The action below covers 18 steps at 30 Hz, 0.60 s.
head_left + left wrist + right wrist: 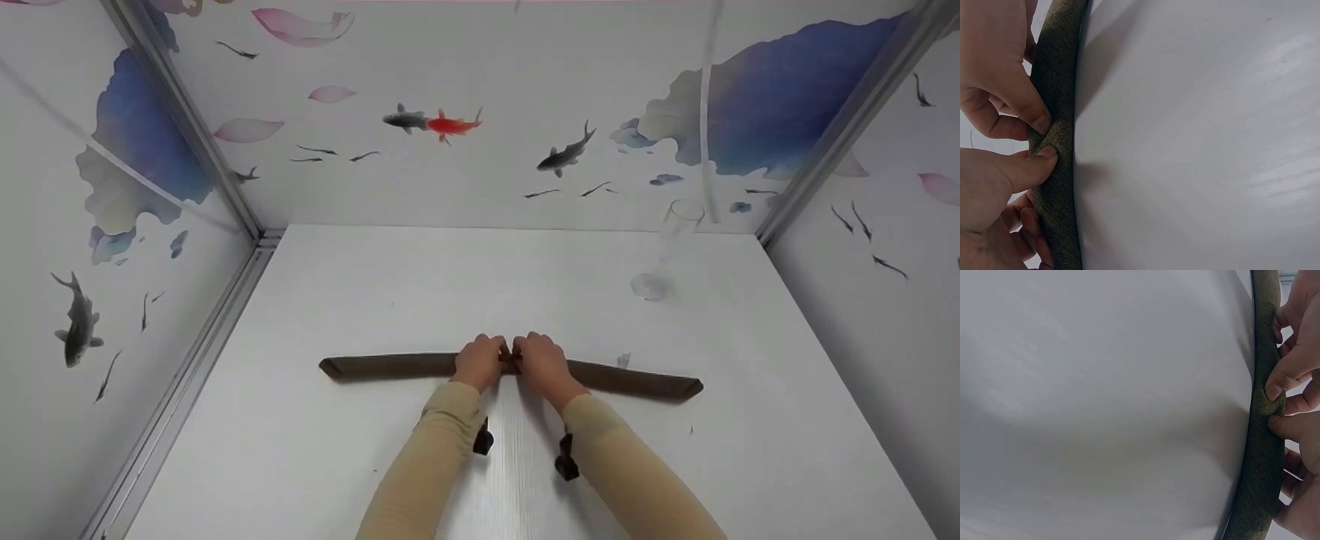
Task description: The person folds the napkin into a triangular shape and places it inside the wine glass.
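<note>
A long dark brown cloth strip (397, 366), rolled or folded flat with slanted ends, lies crosswise on the white table. My left hand (480, 361) pinches it near its middle from the left, its thumb pressed on the near side. Just beside it, my right hand (542, 364) pinches the same cloth. In the left wrist view the thumbs almost meet over a small crease in the woven cloth (1058, 197), with my left hand (988, 185) lower in the picture. The right wrist view shows my right hand (1304, 439) at the cloth (1261, 478); some fingertips are hidden behind it.
A clear stemmed glass (649, 286) stands upright at the back right of the table (450, 285). A small transparent scrap (624, 360) lies just behind the strip's right half. Panels printed with fish (454, 126) and petals enclose the table at the back and sides.
</note>
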Each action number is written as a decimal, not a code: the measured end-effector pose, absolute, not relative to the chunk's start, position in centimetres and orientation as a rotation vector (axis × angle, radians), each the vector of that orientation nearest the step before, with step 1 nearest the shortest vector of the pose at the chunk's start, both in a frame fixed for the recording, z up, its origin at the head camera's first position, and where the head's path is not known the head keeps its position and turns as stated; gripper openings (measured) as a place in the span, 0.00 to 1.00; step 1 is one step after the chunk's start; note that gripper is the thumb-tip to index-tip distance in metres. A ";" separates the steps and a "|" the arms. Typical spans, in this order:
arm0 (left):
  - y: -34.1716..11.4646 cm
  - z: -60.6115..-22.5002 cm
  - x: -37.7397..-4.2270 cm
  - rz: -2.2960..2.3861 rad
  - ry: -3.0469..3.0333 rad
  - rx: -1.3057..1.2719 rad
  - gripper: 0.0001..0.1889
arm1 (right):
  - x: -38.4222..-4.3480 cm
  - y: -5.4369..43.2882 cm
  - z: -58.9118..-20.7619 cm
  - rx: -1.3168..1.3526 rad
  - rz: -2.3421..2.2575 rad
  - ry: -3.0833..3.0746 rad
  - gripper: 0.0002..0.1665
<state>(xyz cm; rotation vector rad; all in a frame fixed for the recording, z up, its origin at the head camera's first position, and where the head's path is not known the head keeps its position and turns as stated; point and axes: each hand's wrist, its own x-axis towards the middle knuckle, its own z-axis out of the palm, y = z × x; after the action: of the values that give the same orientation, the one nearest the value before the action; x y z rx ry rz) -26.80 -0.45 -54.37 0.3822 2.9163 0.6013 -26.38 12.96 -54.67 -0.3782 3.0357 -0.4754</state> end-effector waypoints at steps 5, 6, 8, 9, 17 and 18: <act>-0.4 -54.2 -27.0 0.590 2.926 0.390 0.08 | -26.7 12.9 -54.4 -0.369 -0.487 3.012 0.00; -0.3 -54.2 -27.0 0.591 2.936 0.403 0.08 | -26.8 13.0 -54.3 -0.364 -0.483 3.015 0.00; -0.3 -54.0 -26.9 0.590 2.958 0.428 0.08 | -26.8 13.0 -54.1 -0.363 -0.475 3.018 0.01; -0.3 -53.9 -26.8 0.581 2.971 0.440 0.08 | -26.9 13.0 -54.0 -0.365 -0.477 3.015 0.01; -0.7 -53.7 -26.2 0.500 3.065 0.512 0.07 | -26.6 13.1 -53.6 -0.375 -0.503 2.964 0.06; -0.7 -53.7 -26.1 0.497 3.075 0.527 0.07 | -26.5 13.2 -53.5 -0.364 -0.496 2.965 0.07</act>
<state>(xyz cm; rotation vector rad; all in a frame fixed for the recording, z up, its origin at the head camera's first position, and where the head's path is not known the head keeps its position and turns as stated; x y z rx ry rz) -26.13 -0.74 -53.71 0.5266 3.0747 0.4973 -26.51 13.22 -53.54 -0.3640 2.9653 -0.4965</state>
